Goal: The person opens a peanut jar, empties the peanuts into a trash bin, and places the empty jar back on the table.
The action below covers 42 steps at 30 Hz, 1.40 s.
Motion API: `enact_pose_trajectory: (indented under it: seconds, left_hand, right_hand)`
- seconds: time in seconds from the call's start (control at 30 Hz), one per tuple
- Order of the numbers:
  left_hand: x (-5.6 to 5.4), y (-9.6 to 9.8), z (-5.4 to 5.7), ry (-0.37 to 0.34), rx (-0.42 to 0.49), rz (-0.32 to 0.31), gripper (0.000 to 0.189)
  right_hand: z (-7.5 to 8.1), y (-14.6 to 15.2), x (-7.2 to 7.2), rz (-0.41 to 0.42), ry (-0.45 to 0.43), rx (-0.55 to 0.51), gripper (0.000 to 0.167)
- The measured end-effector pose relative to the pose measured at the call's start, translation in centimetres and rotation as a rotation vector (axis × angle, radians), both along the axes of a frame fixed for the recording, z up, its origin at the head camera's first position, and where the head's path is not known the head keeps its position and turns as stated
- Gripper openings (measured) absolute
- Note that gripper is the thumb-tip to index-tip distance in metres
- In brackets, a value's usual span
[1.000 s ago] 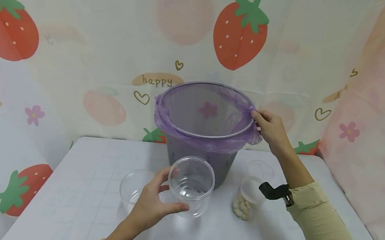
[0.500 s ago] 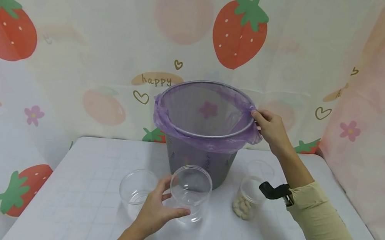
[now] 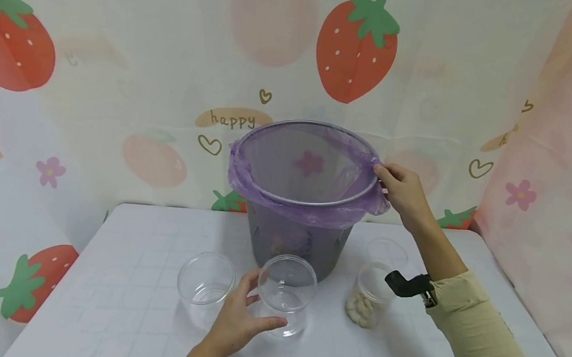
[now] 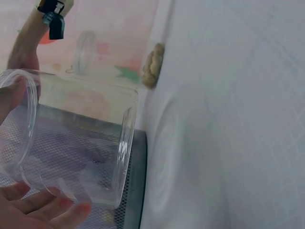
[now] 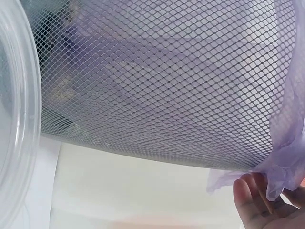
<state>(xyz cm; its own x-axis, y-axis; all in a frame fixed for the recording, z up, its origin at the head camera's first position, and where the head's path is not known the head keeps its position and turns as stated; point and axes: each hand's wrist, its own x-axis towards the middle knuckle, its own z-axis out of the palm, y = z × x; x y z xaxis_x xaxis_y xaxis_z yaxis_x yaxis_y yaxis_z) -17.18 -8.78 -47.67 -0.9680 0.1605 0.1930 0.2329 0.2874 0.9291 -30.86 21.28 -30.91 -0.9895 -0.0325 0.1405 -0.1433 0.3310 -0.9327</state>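
Below the middle of the head view, my left hand (image 3: 237, 318) grips a see-through plastic jar (image 3: 286, 296) upright, thumb on the near side, fingers on the far side. Its base is close over the table in the left wrist view, and nothing shows inside it. My right hand (image 3: 404, 194) pinches a thin purple bin bag (image 3: 308, 214) at the right of the rim of a grey mesh wastebasket (image 3: 292, 242). The bag lines the basket and is folded over its rim. In the right wrist view, gathered plastic sticks out between the fingers (image 5: 242, 193).
To the left of the held jar stands another clear jar (image 3: 202, 294). On the right, under my right forearm, is a clear jar with pale nut-like pieces (image 3: 360, 311) in it. Behind that lies a clear round lid (image 3: 387, 250). A strawberry-print cloth (image 3: 173, 64) hangs behind the white table (image 3: 119, 300).
My left hand has brought the clear jar down towards the table and slightly right, away from the other clear jar. The right hand has stayed at the basket rim.
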Motion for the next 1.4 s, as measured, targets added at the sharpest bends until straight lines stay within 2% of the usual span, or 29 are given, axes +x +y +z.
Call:
enact_pose_trajectory:
  seconds: [0.2, 0.8, 1.17, 1.4]
  left_hand:
    - [-0.1, 0.1, -0.7, -0.01, -0.003, -0.016, 0.094]
    - [-0.1, 0.4, -1.6, -0.067, -0.014, -0.02, 0.094]
    - [0.0, 0.4, -1.7, -0.09, -0.01, -0.027, 0.093]
    - [0.0, 0.4, -1.8, -0.08, -0.03, -0.019, 0.093]
  right_hand:
    - [0.0, 0.0, 0.1, 0.0, 0.004, 0.006, 0.049]
    - [-0.2, 0.0, -0.1, 0.004, -0.004, 0.013, 0.049]
    - [-0.1, 0.0, 0.0, 0.003, -0.011, 0.008, 0.05]
    - [-0.1, 0.0, 0.1, 0.004, -0.003, -0.009, 0.051]
